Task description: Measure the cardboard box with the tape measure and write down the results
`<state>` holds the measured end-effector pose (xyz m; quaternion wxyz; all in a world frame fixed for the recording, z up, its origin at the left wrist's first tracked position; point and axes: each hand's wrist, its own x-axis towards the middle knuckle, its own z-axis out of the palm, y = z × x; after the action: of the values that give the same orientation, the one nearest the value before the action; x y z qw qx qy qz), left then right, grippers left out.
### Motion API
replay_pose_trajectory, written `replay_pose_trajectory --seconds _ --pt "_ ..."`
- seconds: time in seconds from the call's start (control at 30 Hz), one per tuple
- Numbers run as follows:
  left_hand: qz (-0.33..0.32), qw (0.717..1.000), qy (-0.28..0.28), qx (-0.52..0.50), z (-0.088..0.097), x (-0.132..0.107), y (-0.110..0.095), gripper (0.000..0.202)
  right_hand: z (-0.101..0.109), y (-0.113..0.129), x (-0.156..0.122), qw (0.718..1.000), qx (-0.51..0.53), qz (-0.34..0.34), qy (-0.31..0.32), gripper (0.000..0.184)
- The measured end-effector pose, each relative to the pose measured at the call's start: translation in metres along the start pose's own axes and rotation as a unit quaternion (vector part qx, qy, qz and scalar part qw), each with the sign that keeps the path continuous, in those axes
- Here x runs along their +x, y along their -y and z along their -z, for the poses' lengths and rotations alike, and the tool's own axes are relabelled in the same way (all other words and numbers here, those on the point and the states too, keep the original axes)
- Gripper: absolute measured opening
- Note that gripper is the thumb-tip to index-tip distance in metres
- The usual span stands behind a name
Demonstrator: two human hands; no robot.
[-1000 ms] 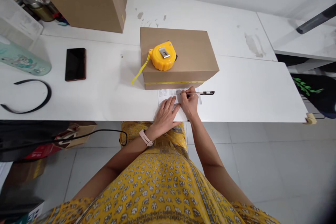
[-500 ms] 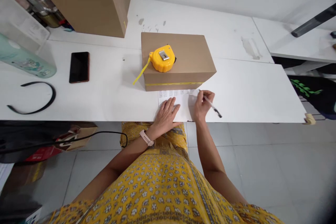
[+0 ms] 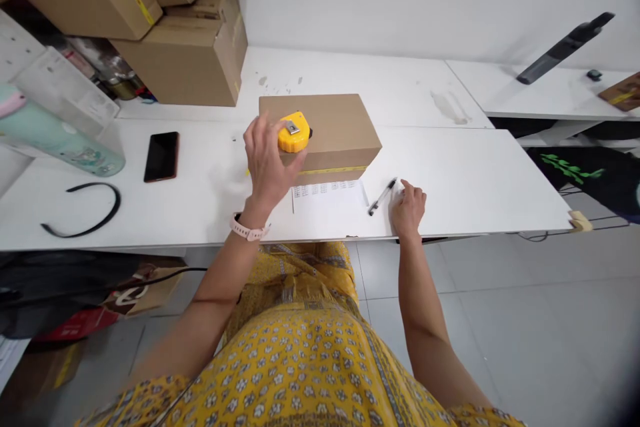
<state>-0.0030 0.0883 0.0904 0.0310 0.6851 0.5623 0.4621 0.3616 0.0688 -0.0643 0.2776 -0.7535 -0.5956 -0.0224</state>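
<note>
A small brown cardboard box [image 3: 340,130] stands on the white table [image 3: 470,173], and a yellow tape measure [image 3: 295,133] lies on its top. My left hand [image 3: 267,160], a watch on its wrist, is lifted up to the tape measure's left side; its fingers are apart and reach the case without closing round it. A white printed sheet [image 3: 327,199] lies in front of the box. Beside the sheet, a black pen [image 3: 383,196] lies loose on the table. Just right of the pen, my right hand [image 3: 407,208] rests palm down and holds nothing.
A black phone [image 3: 161,156], a curved black band [image 3: 85,210] and a pale green bottle [image 3: 60,140] lie at the left. Larger cardboard boxes [image 3: 185,53] are stacked at the back left. A second white table [image 3: 550,97] stands to the right. Bags [image 3: 75,293] and a cable sit under the table.
My right hand has laid the pen down on the table and let go of it. My left hand has left the sheet and risen to the tape measure. The view has tilted up.
</note>
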Motion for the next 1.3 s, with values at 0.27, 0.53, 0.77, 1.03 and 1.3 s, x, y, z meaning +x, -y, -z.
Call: replay_pose_trajectory --seconds 0.27,0.53,0.77,1.03,1.3 --pt "0.047 0.997 0.06 -0.024 -0.003 0.025 -0.002 0.068 0.031 0.048 -0.008 0.98 0.135 -0.012 -0.148 0.038" --pt "0.112 0.886 0.261 -0.367 0.015 -0.002 -0.054 0.065 0.101 0.185 -0.003 0.752 0.628 -0.047 0.194 0.057" --pt "0.153 0.882 0.226 -0.385 0.039 0.01 -0.036 0.053 0.116 0.186 0.03 0.695 0.664 -0.084 0.264 0.053" --pt "0.233 0.904 0.073 -0.351 0.086 0.048 0.047 0.058 0.095 0.135 0.14 0.788 0.586 -0.145 0.125 0.047" --pt "0.315 0.893 0.07 -0.314 0.095 0.045 0.102 0.06 0.042 0.152 0.154 0.844 0.473 -0.192 0.165 0.035"
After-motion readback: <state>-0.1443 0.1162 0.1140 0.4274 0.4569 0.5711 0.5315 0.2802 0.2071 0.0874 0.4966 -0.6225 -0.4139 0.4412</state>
